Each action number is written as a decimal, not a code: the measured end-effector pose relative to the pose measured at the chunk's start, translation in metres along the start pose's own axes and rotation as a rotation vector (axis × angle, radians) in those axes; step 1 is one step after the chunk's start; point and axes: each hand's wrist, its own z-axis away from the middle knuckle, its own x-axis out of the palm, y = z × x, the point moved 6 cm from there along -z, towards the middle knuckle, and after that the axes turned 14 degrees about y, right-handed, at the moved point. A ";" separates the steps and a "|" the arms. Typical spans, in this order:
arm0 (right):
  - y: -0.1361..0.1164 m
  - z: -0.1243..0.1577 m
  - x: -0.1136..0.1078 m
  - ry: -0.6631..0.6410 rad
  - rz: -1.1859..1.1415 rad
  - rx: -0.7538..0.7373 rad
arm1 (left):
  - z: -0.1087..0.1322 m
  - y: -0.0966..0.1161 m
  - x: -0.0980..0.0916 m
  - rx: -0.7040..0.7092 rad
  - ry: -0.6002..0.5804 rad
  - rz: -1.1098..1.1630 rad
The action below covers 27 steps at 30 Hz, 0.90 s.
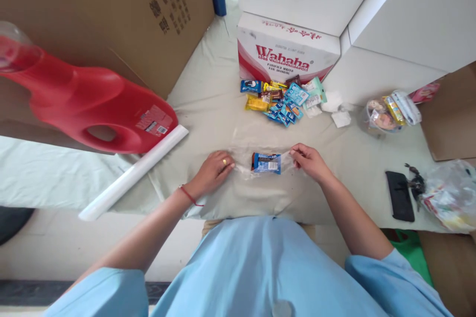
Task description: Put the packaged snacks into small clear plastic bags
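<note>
On the cloth-covered table in front of me, a small blue snack packet (267,163) with some brown at its left end lies within a sheet or bag of transparent plastic (243,162). My left hand (216,171), with a ring and a red wrist cord, rests at the plastic's left end, fingers curled together on its edge. At the other end, my right hand (308,159) pinches the plastic between thumb and fingers, pulling it into a narrow fold. Whether the plastic is a bag or a flat sheet I cannot tell.
Several snack packets (277,99) are piled before a Wahaha carton (288,52). Left are a red detergent bottle (100,104), a white roll (134,173) and a large cardboard box (122,25). Right are a snack tub (381,119), black phone (399,195), keys (416,183) and plastic bag (451,193).
</note>
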 end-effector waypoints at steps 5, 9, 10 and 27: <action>0.023 -0.008 0.005 0.047 0.009 0.134 | 0.001 -0.006 -0.001 0.024 -0.030 0.107; 0.029 -0.009 0.005 0.046 0.053 0.122 | 0.003 -0.006 0.000 0.069 -0.090 0.053; 0.029 -0.009 0.006 0.043 0.062 0.114 | 0.001 -0.007 0.001 0.035 -0.078 0.032; 0.026 -0.011 -0.001 0.051 0.085 0.112 | -0.016 -0.002 0.014 -0.355 0.157 0.116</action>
